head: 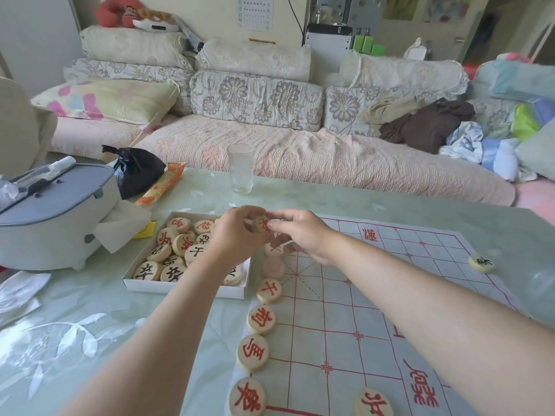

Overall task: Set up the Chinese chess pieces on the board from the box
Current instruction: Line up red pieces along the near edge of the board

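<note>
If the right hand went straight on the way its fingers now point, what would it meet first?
The right hand points left at the red-lettered piece it pinches; past that, probably the left hand close behind.

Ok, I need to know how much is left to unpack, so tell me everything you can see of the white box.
The white box is a shallow, lidless tray, seemingly cardboard, lying flat on the table just left of the board. Round wooden pieces with red or black characters lie jumbled inside. The left hand, pinching a red piece with the right hand, hides its right part.
</note>
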A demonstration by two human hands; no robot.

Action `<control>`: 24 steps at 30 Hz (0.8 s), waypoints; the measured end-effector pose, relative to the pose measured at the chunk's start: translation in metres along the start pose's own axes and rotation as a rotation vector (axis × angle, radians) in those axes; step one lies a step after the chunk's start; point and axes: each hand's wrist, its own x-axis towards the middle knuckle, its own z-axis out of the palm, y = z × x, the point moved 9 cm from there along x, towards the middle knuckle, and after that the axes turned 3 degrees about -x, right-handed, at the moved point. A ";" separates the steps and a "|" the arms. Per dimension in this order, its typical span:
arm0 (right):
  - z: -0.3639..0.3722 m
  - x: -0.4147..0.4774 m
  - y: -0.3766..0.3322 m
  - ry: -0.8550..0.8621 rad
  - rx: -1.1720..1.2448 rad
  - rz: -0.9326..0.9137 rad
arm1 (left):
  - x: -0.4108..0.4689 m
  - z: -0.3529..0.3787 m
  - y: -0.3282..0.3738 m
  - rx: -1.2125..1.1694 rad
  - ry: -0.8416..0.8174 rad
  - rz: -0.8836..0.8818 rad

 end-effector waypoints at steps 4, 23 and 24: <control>-0.008 0.001 0.000 0.031 0.030 0.018 | 0.003 0.007 0.016 0.003 0.015 0.077; -0.069 0.085 0.010 0.304 -0.861 0.012 | 0.048 0.028 -0.036 0.668 -0.129 0.084; -0.066 0.091 0.009 0.301 -0.886 0.002 | 0.048 0.028 -0.039 0.674 -0.135 0.080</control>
